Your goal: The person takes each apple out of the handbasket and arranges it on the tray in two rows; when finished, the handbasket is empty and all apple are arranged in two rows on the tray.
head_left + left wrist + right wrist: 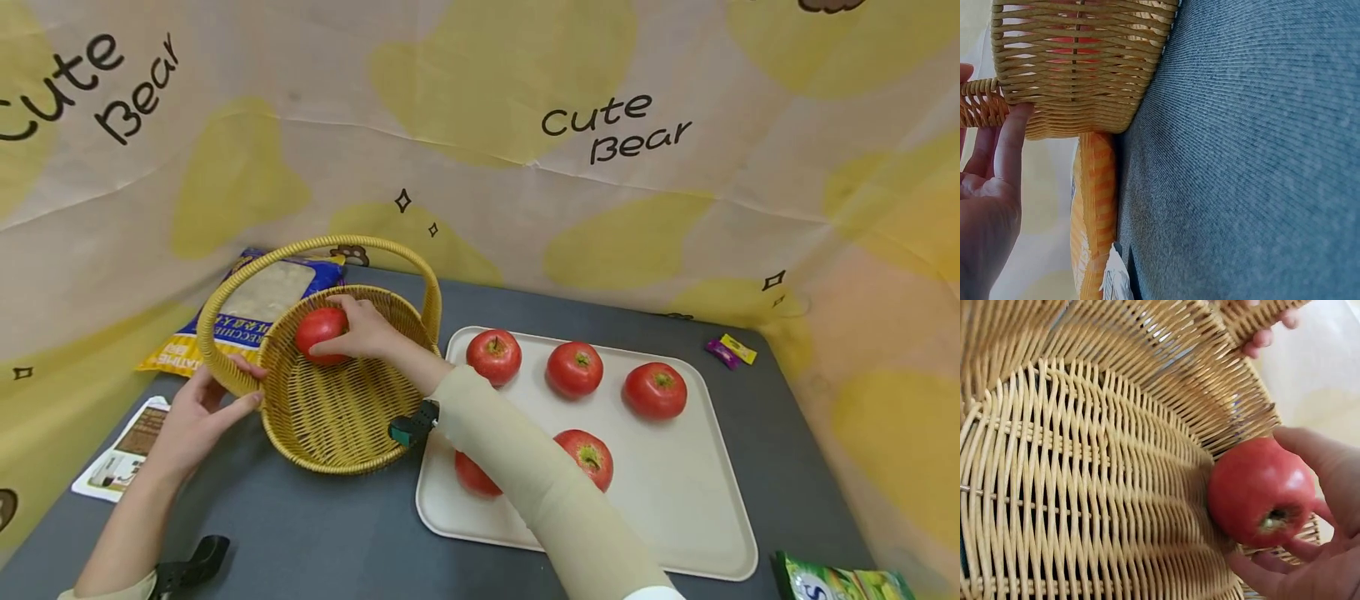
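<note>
A yellow wicker basket (330,417) with an arched handle stands at the left of the table. Inside it, my right hand (367,329) grips a red apple (321,333) near the back left wall. In the right wrist view the fingers and thumb curl round that apple (1260,487), low against the woven wicker. My left hand (202,408) pinches the foot of the basket handle (217,358) on the left, thumb and fingers on either side. Seen from the left wrist, a fingertip of the left hand (991,181) lies just below the handle's base.
Right of the basket, a white tray (697,500) bears several red apples (655,391), partly covered by my right sleeve. A blue and yellow bag (247,321) lies behind the basket, a printed card (120,454) left of it. Small candies (731,350) and a green packet (840,579) are at the right.
</note>
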`<state>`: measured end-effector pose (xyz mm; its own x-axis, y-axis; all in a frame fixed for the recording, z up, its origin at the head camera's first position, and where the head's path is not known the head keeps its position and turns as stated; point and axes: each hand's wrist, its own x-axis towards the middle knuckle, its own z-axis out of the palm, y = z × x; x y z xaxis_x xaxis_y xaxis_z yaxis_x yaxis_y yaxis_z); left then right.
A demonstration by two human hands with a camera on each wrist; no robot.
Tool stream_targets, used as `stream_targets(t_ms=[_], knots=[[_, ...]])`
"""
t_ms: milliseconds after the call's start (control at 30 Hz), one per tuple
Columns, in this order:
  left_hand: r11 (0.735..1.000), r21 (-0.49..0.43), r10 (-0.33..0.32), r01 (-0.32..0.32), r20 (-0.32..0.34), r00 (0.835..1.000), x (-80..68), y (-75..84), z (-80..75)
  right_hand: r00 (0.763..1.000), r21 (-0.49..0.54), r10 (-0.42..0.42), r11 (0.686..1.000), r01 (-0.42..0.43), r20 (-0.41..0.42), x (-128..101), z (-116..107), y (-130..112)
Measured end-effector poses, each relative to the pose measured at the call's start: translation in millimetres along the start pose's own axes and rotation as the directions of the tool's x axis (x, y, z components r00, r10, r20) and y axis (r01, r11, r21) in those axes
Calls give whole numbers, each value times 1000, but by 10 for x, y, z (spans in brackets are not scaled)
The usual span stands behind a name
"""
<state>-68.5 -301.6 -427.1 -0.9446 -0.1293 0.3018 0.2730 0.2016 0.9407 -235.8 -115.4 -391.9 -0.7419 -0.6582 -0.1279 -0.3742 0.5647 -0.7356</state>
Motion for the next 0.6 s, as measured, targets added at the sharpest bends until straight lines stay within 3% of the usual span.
stream_targets(t_ms=[300, 600], knots=[[998, 61, -6, 6, 4, 1000, 6, 9, 10, 987, -165, -153, 974, 158, 42, 22, 86, 73], [998, 52, 22, -21, -5, 1000, -2, -6, 12, 979, -149, -187, 969, 198, 82, -240, -103, 43]])
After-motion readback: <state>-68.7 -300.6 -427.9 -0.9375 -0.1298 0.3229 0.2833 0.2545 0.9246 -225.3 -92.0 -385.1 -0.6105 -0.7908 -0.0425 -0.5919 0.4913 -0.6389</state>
